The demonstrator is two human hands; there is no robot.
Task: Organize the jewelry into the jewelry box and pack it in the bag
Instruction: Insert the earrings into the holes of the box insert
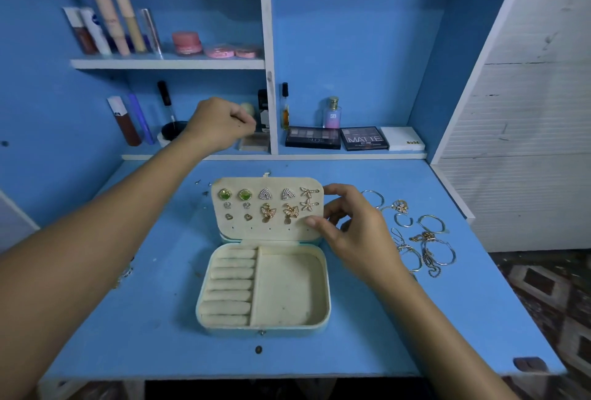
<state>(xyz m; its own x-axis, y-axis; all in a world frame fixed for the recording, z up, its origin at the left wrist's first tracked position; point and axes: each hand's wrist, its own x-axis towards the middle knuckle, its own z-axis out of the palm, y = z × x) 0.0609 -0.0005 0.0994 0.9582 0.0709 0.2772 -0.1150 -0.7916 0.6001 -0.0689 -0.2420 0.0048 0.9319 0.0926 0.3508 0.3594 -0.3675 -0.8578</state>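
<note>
Two hands: right hand on jewelry box lid, left hand seemingly fisted.

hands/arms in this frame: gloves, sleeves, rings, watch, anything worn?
Nothing worn that shows. Left hand and right hand are bare, with no gloves, and no rings or watch are visible. Both forearms are bare to the frame edge, no sleeve in view. Nails look short and unpainted.

The jewelry box lies open on the blue surface. The right hand holds the lid's right edge; the left hand is lifted, fingers curled. Bracelets lie right.
</note>
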